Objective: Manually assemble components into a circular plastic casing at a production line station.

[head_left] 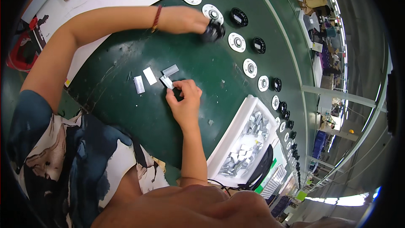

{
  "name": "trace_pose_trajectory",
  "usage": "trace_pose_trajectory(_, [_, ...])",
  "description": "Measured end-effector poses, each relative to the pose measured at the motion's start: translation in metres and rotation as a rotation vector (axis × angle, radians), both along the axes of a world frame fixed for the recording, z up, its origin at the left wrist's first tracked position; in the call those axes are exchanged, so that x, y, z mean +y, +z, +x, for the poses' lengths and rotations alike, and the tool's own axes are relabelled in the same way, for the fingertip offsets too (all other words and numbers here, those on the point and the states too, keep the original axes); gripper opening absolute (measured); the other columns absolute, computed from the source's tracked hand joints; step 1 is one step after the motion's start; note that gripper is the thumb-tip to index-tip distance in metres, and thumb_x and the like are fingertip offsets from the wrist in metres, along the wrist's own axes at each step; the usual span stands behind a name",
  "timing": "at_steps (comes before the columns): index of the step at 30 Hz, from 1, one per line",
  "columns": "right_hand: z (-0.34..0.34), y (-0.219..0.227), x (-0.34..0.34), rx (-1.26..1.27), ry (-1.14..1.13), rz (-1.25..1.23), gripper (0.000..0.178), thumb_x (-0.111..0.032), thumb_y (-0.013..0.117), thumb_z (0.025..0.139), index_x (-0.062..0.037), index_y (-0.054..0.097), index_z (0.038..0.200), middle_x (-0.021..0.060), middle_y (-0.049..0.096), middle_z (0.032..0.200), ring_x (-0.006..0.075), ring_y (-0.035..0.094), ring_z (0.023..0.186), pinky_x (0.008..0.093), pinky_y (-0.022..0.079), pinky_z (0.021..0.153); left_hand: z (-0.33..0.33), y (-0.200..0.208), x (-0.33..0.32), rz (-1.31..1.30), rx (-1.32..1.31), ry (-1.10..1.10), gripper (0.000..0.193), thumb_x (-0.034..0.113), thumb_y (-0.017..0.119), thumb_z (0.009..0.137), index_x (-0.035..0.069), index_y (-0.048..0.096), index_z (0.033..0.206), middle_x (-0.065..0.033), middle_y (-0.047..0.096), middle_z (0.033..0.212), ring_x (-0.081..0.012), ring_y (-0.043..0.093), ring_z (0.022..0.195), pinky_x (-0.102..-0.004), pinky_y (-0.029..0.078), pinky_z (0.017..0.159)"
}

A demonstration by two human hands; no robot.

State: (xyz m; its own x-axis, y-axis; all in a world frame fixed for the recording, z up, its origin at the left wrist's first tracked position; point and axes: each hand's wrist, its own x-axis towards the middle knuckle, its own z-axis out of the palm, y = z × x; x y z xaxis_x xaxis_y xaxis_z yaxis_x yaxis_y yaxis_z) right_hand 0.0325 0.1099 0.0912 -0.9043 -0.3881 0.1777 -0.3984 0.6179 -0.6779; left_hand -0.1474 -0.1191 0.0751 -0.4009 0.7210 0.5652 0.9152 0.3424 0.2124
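Currently: left hand (183, 20), fingers closed on a black round part (214, 32) above the green table (202, 69); probably rigid, best held by its rim. Right hand (187, 101), thumb and forefinger nearly together at one end of a small silvery block (166, 81) on the table, pinch firmness untellable; likely light, stiff, slippery, best gripped by long sides.

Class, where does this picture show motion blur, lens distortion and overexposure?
In the head view, the left hand and the black round part it holds look motion-blurred; also there, the far edge of the green tabletop bows, and the bright patch at lower right is washed out.
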Motion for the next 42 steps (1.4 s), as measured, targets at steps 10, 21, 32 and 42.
trace_pose_trajectory(10, [-0.020,0.042,0.030,-0.350,0.203,-0.058,0.020,-0.006,0.075,0.073,-0.0033,0.065,0.090,0.0045,0.059,0.085,0.0185,0.055,0.079,0.0321,0.042,0.082,0.087,-0.010,-0.002,0.155,-0.064,0.155,0.017,0.008,0.067,0.079,0.007,0.059,0.094,-0.0139,0.055,0.115,-0.0283,0.060,0.094,-0.0405,0.048,0.081])
trace_pose_trajectory(21, [-0.010,0.028,-0.012,-0.344,0.465,-0.030,0.025,-0.011,0.074,0.077,-0.0065,0.061,0.098,0.0186,0.055,0.137,0.0355,0.049,0.130,0.0516,0.027,0.115,0.088,-0.012,0.002,0.253,-0.453,0.075,0.019,0.012,0.070,0.081,0.002,0.058,0.092,-0.0150,0.053,0.115,-0.0328,0.059,0.099,-0.0422,0.051,0.081])
trace_pose_trajectory(32, [-0.053,0.042,0.023,0.089,0.030,0.264,0.021,-0.010,0.075,0.075,-0.0085,0.066,0.095,0.0125,0.055,0.136,0.0337,0.046,0.129,0.0460,0.024,0.112,0.093,-0.008,0.000,0.165,-0.332,-0.089,0.025,0.017,0.075,0.079,0.002,0.058,0.089,-0.0149,0.054,0.113,-0.0336,0.058,0.101,-0.0422,0.050,0.085])
trace_pose_trajectory(42, [-0.058,0.035,0.011,0.096,0.042,0.327,0.021,-0.012,0.076,0.075,-0.0070,0.066,0.092,0.0122,0.054,0.136,0.0337,0.045,0.129,0.0491,0.024,0.112,0.094,-0.010,0.002,0.185,-0.277,-0.112,0.024,0.016,0.076,0.078,0.003,0.058,0.087,-0.0144,0.056,0.111,-0.0332,0.059,0.098,-0.0432,0.049,0.084])
